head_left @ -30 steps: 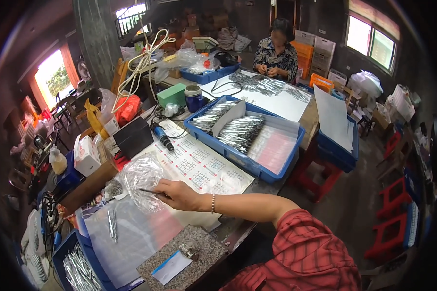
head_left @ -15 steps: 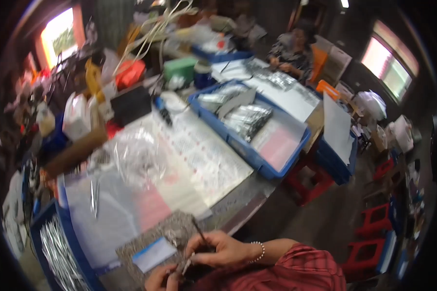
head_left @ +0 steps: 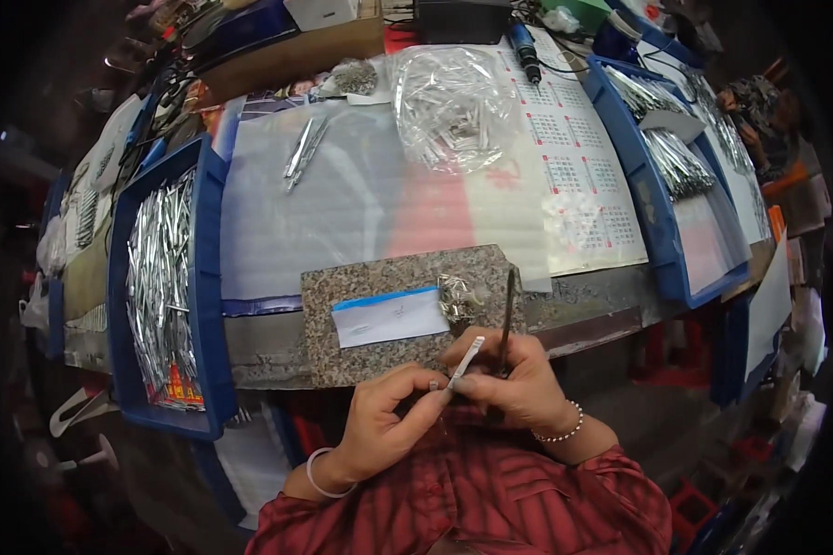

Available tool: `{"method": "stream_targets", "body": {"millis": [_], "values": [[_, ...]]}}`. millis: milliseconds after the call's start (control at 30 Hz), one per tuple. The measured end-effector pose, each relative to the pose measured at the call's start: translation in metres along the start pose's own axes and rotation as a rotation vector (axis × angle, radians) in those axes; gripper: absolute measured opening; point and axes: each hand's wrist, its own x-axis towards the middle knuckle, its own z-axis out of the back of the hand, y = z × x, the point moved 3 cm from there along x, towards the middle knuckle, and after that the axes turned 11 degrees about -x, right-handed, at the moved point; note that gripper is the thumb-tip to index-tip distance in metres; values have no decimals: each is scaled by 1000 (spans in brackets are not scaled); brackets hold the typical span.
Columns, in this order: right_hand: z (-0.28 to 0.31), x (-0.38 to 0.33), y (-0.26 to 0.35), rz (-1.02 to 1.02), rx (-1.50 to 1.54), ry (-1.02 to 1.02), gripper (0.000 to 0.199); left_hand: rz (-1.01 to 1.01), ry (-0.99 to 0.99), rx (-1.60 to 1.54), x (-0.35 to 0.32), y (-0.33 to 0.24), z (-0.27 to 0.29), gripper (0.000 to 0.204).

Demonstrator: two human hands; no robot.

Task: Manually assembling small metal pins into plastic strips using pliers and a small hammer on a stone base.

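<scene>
Just in front of my red checked shirt, my left hand [head_left: 393, 413] is closed in a pinch, thumb against fingers, at the lower end of a narrow silver metal strip [head_left: 468, 359]. My right hand [head_left: 518, 379] pinches the same strip from the other side and also grips a thin dark rod-like tool [head_left: 508, 310], which points up and away. Beyond my hands lies a speckled stone slab [head_left: 321, 319]. On it rest a white paper slip with a blue edge [head_left: 389, 317] and a small heap of tiny metal parts [head_left: 457, 296]. Where the fingertips meet, the strip's end is partly hidden.
At left stands a blue tray [head_left: 213, 305] full of silver strips; another blue tray [head_left: 652, 208] at right holds bundles of them. Clear plastic bags of parts [head_left: 453, 111], loose strips [head_left: 305, 153] and a blue-handled tool [head_left: 525, 54] lie on the covered table. A person's arm [head_left: 745, 129] shows far right.
My view has swung down and left, bringing the slab and both hands toward the middle. Both hands stay together at the strip, and the dark tool stays in my right hand.
</scene>
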Motion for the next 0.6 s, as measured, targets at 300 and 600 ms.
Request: {"method": "stream_targets", "body": {"millis": [300, 600], "values": [[-2, -13, 19, 87, -70, -42, 12, 1, 45, -192, -2, 2, 9, 11], [-22, -12, 23, 342, -811, 49, 36, 142, -48, -755, -1, 18, 26, 20]]}}
